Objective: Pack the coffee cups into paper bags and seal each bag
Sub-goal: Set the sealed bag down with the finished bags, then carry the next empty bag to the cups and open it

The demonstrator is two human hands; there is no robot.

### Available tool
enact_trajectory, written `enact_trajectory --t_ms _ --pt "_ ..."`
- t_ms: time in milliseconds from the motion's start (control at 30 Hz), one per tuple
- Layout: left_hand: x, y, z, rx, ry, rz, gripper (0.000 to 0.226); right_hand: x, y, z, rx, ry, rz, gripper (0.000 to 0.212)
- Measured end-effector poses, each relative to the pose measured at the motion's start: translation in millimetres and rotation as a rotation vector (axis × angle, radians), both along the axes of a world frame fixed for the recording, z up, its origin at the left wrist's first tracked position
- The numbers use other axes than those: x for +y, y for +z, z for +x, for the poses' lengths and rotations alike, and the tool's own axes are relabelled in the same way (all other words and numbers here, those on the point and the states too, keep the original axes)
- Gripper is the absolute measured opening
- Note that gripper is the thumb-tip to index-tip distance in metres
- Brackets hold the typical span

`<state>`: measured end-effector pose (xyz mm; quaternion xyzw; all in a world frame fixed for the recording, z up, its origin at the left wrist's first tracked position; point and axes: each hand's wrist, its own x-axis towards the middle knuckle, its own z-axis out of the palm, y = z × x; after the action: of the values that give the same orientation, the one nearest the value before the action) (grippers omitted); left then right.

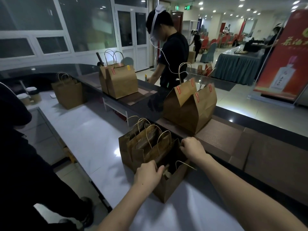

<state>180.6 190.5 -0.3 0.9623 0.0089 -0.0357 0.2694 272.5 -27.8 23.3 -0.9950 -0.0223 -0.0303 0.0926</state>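
White counter [93, 139] is carrying the open paper bag [170, 185] below a dark ledge [266, 155] where sealed bags [190, 107] are standing. I am seeing the left hand [147, 174] pinching its near rim and the right hand [191, 148] gripping its far rim, while coffee cups [31, 95] are sitting far left.

Large gold Chinese characters are printed across the top of the red banner [281, 64] at the right and are cut off by the frame edge; the first two appear to read 茶油, while the small print on the bottle [282, 77] pictured below cannot be made out. A green exit sign [187, 8] with an arrow is mounted near the ceiling. Pale lettering is carried on the red seal strips [178, 90] of the sealed paper bags [191, 112], too small to be read.
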Motion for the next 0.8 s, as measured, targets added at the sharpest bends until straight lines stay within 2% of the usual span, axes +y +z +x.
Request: enact_trajectory --t_ms 233,367,800 --pt "-9.0 24.6 -7.7 -0.03 -0.024 0.029 0.033 -24.0 6.0 -34.3 0.041 -0.078 0.18 0.013" --pt "-14.1 39.1 -18.2 -0.047 -0.02 0.006 0.03 -37.0 15.9 -56.1 0.02 -0.087 0.23 0.006" --pt "-30.4 86.9 -56.3 -0.131 -0.101 0.001 0.013 -65.3 56.0 -169.8 -0.184 -0.234 0.403 0.008"
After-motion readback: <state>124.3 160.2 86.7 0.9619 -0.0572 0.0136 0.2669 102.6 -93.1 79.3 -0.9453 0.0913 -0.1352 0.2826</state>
